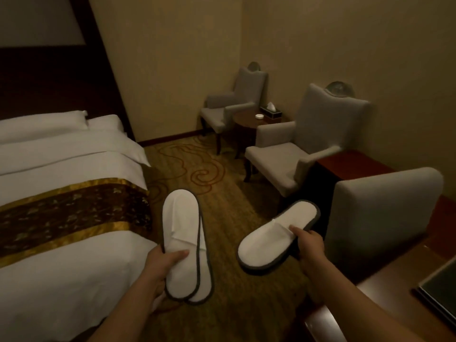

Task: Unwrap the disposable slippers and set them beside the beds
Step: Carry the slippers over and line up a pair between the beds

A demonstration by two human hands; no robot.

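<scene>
My left hand grips a stacked pair of white disposable slippers with dark edging, held flat above the carpet just off the bed's corner. In my right hand is a single white slipper, pinched by its side, toe end toward me. No wrapper shows on any of them. The bed, white with a brown and gold runner, lies to the left, its near corner touching my left wrist in view.
Patterned carpet runs between the bed and a row of grey armchairs on the right. A small round table with a tissue box stands between two chairs. A wooden desk edge is at lower right.
</scene>
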